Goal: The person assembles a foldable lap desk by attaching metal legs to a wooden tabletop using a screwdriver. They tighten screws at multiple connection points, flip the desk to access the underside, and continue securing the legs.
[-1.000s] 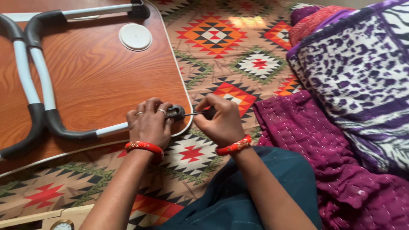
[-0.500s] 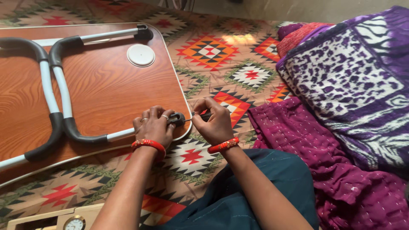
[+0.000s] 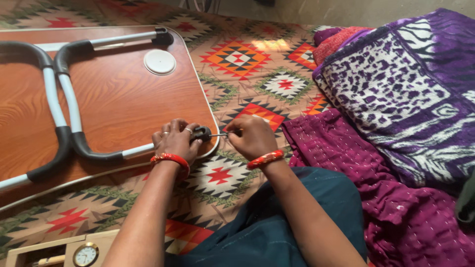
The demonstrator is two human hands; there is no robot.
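From the head camera, the left hand sits just below centre, fingers curled onto the black plastic leg bracket at the 5 o'clock corner of the upturned wood-grain folding table. At 3 o'clock of the bracket, the right hand is closed around a thin metal screwdriver, its tip touching the bracket. A purple patterned blanket lies at 2 o'clock.
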